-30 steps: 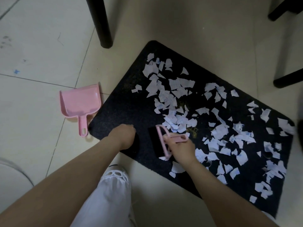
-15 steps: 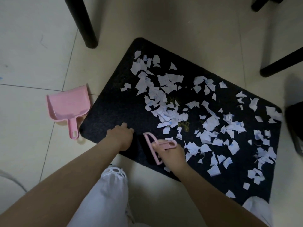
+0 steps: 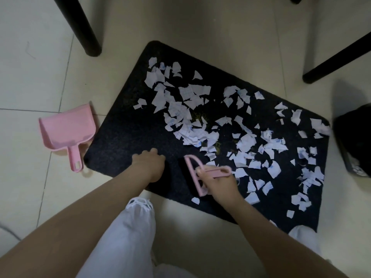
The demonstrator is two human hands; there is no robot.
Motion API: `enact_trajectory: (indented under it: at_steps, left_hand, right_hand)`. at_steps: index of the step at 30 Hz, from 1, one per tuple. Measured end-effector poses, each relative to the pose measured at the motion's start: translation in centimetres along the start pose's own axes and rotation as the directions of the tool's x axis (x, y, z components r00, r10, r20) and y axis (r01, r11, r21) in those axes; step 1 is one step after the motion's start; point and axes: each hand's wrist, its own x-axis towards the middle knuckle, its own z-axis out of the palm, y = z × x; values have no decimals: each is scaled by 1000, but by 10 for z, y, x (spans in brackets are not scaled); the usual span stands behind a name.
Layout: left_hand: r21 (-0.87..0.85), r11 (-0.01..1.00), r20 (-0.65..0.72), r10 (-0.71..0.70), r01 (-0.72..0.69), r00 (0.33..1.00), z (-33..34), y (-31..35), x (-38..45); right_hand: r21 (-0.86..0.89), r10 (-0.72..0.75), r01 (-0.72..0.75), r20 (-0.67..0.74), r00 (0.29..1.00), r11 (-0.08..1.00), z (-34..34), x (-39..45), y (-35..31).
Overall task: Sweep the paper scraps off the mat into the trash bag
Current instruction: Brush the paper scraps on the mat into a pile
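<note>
A black mat (image 3: 128, 137) lies on the tiled floor, strewn with several white paper scraps (image 3: 192, 133) over its middle and right. My right hand (image 3: 218, 183) grips a pink hand brush (image 3: 195, 173) whose dark bristles rest on the mat's near edge. My left hand (image 3: 149, 164) presses on the mat just left of the brush, its fingers curled under. A pink dustpan (image 3: 66, 129) lies on the floor off the mat's left edge. A black trash bag (image 3: 355, 141) sits at the right edge of view.
Black furniture legs stand at the top left (image 3: 80, 25) and top right (image 3: 337, 57) on the floor. My white trouser knee (image 3: 128, 237) is below the hands. A second white knee (image 3: 303, 235) shows at the mat's near right corner.
The view has shifted, so the mat sits further left and the trash bag has come into view. The brush has drawn back from the scrap pile to the mat's near edge.
</note>
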Motion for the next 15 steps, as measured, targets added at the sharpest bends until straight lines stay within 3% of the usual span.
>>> enact_trajectory:
  at_steps: [4,10,15]
  left_hand:
    - [24,988,32,149,-149,988,5,18,4]
    - [99,985,50,135,-139,990,3,28,-1]
    - [110,986,67,119,-126,991,0,30,-2]
  right_hand:
    - [-19,38,-37,44,998,999,22,-15,25]
    - [-246,-22,10,-47,999,969,-16,-2,32]
    - [-168,12,-43,-183,983,985,-60,12,16]
